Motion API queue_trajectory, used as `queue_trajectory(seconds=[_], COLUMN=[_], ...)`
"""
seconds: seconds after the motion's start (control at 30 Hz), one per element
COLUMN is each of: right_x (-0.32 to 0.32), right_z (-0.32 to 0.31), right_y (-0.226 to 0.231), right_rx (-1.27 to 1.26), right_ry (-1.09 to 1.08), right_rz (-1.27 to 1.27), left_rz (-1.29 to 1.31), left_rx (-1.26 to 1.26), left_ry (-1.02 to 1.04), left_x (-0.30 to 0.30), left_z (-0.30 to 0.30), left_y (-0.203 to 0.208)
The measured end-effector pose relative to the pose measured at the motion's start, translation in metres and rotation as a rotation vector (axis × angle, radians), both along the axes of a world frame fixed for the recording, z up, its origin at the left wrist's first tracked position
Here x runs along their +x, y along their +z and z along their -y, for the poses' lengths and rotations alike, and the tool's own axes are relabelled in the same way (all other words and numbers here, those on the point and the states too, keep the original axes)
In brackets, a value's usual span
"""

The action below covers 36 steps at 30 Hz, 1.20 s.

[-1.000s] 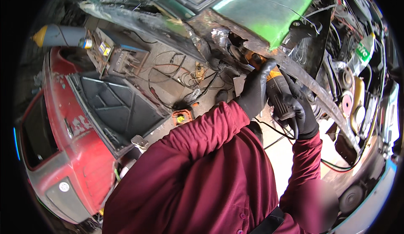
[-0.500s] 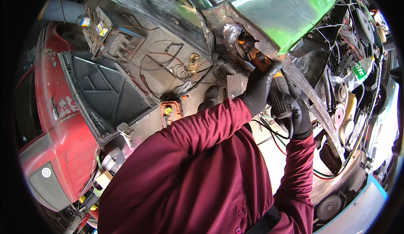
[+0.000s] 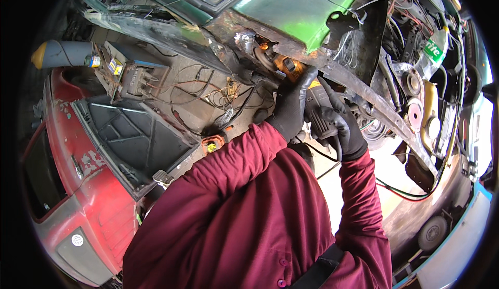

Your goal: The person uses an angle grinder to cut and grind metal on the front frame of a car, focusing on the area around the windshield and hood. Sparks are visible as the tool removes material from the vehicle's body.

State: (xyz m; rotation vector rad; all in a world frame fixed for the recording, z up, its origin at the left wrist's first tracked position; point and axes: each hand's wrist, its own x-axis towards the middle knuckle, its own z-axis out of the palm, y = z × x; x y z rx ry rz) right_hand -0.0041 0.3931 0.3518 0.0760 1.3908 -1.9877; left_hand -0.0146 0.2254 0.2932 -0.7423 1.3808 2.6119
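Note:
An orange and black angle grinder [image 3: 317,103] is held in both my black-gloved hands. My left hand [image 3: 290,104] is closed round its front part, just behind the orange head [image 3: 289,68]. Farther back, my right hand [image 3: 345,130] wraps the dark rear body, where a black cord trails down. The grinder's disc end is up against the rusty, torn metal [image 3: 228,26] at the lower corner of a green car body panel [image 3: 283,10]. An orange patch shows in the hole by the disc; exact contact there is hard to make out.
A bare metal rail [image 3: 382,107] runs right from the grinder past engine parts and wiring. At left, a dark panel [image 3: 135,138] leans by a red vehicle [image 3: 104,185]. A welder-like box [image 3: 140,75], a gas cylinder [image 3: 60,54] and tangled cables [image 3: 208,94] lie beyond.
My view has shifted, so the surroundings sit differently in the picture. Both hands keep their hold on the grinder, which stays at the same rusty corner.

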Motion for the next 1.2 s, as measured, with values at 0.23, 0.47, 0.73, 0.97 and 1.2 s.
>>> queue_trajectory(seconds=[0.23,0.47,0.73,0.97,1.2], right_x=[-0.003,-0.009,-0.02,-0.018,-0.015], right_z=[-0.013,-0.018,-0.009,-0.016,-0.017], right_y=[-0.019,-0.023,-0.023,-0.029,-0.044], right_rx=[-0.086,0.241,0.331,0.302,0.246], right_ry=[0.058,0.153,0.149,0.158,0.104], right_rz=[0.067,-0.423,-0.734,-0.869,-0.903], left_rz=[0.148,0.067,0.098,0.07,0.063], left_rx=[-0.003,0.211,0.37,0.364,0.205], left_ry=[-0.063,-0.066,-0.055,-0.042,-0.181], left_x=[0.002,-0.003,-0.01,-0.006,-0.002], left_z=[0.0,-0.001,0.009,0.005,0.006], left_y=[0.016,0.02,0.016,0.022,0.034])
